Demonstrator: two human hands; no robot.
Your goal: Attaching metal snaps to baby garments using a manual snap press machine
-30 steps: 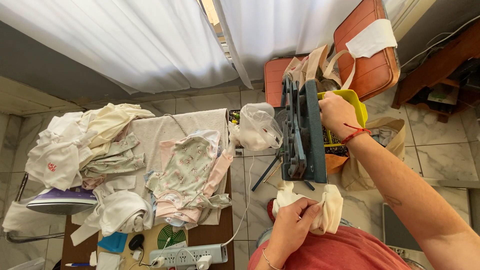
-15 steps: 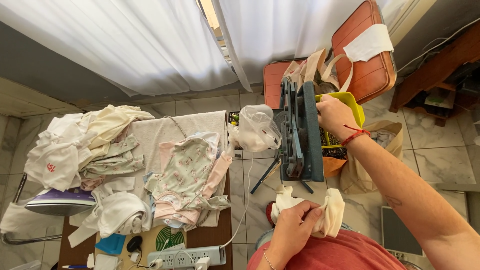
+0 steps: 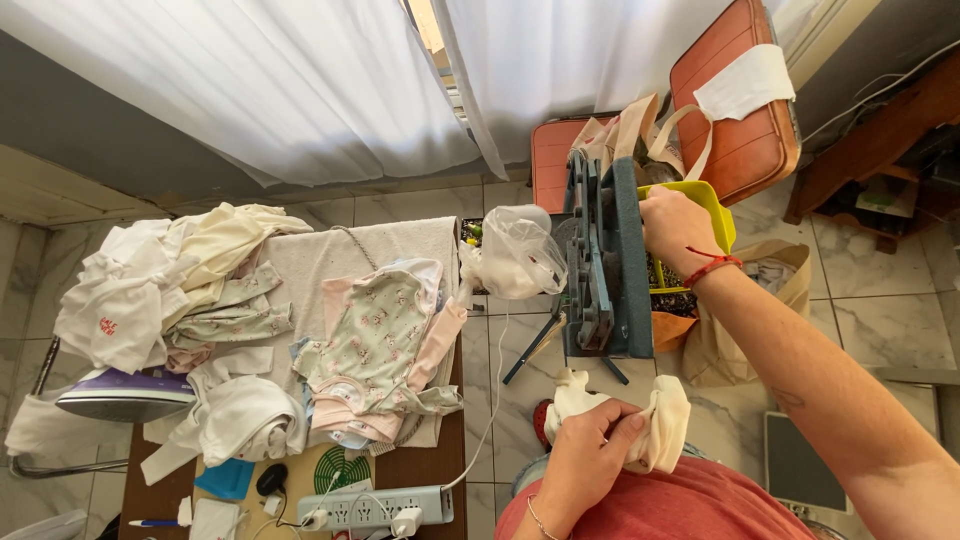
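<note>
Left hand [image 3: 590, 455]: closed around a cream garment [image 3: 655, 430], bunched just below the press
Right hand [image 3: 675, 228]: gripping the blue-grey press [image 3: 605, 260] at its right side

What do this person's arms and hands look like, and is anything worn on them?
Both arms are bare, with no sleeves or gloves in view. The right hand has a red string bracelet at the wrist and a small dark mark on the forearm. The left hand has a thin bracelet at its wrist.
</note>
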